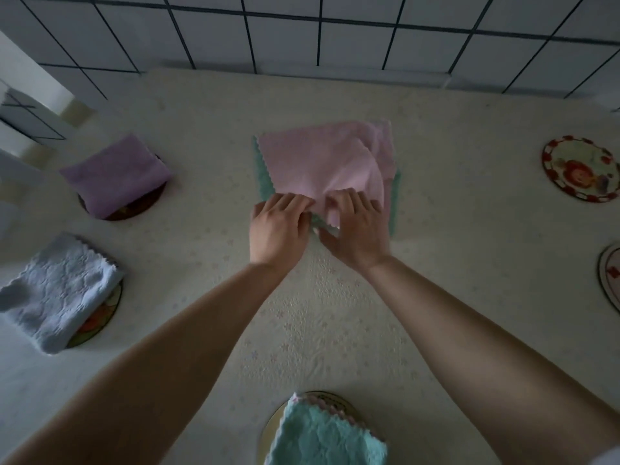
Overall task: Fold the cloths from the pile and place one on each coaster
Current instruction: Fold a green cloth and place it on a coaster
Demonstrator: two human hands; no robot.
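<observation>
Both hands worked the pile at the middle of the table (436, 135), toward its far edge; left hand (278, 226) had fingers curled onto the near edge of the pink cloth (315, 159), pinching it; right hand (355, 229) also curled its fingers into the same near edge, bunching the fabric (thumb spread out toward the near side); pink cloth lay on top, rumpled on its right side, partly covering a green cloth (263, 179) that showed along the left and right borders of the pile; a second pink layer seemed to sit under the top one at the far right corner, could not tell if separate; by the table's left edge a folded purple cloth (117, 174) rested on a dark coaster (134, 206); nearer along the left edge a folded light-blue cloth (57, 290) sat on a coaster (104, 317) with a painted pattern; at the near edge, centre, a folded green cloth with pink trim (325, 437) lay on a pale coaster (275, 427); at the right edge two bare coasters, a red-rimmed flower coaster (580, 172) farther off and another coaster (610, 280) cut by the frame; tiled wall (302, 38) stood behind the far edge
</observation>
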